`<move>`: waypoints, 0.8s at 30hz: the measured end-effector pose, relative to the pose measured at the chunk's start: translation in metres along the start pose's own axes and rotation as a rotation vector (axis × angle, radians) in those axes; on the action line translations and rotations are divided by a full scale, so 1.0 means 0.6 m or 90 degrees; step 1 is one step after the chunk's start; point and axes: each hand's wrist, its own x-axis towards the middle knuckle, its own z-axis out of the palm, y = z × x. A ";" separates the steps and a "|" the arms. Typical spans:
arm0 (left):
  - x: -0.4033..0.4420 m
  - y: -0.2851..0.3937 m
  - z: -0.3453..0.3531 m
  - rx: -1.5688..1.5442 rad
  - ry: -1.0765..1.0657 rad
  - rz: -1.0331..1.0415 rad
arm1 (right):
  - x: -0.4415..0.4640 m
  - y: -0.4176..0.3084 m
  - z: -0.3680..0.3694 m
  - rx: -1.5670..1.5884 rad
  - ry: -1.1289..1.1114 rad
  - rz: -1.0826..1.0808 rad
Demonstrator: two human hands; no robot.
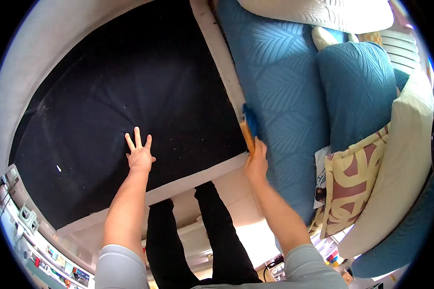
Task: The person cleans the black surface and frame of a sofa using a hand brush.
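Note:
My left hand (140, 158) lies with spread fingers on a wide black fabric surface (178, 96), and creases run away from the fingertips. A wooden-handled brush (247, 135) with blue bristles is in my right hand (256, 164), the fingers wrapped round its handle. The bristles point away from me, beside the pale edge strip (222, 62) between the black fabric and the blue leaf-patterned cover (275, 72). Whether the bristles touch the cover cannot be made out. Small light specks and a white scrap (59, 168) lie on the black fabric.
A blue pillow (357, 91), a yellow and maroon patterned cushion (354, 183) and a long cream cushion (395, 168) are piled at the right. Another white cushion (323, 12) sits at the top. Shelves with small items (53, 255) stand at the lower left. My legs are against the near edge.

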 end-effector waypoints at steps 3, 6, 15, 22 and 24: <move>-0.005 0.003 -0.011 0.000 -0.018 -0.004 | 0.061 -0.001 0.051 -0.038 -0.088 0.068; 0.001 0.000 -0.009 0.009 -0.029 -0.005 | 0.061 -0.070 0.105 -0.014 -0.143 0.046; 0.001 -0.007 -0.011 -0.024 -0.028 0.013 | 0.127 -0.072 0.008 -0.025 0.019 -0.050; -0.001 -0.013 -0.011 -0.054 -0.029 0.020 | 0.134 -0.153 0.080 -0.046 -0.161 -0.020; 0.001 -0.014 -0.008 -0.065 -0.024 0.023 | 0.111 -0.176 0.044 -0.030 -0.235 -0.061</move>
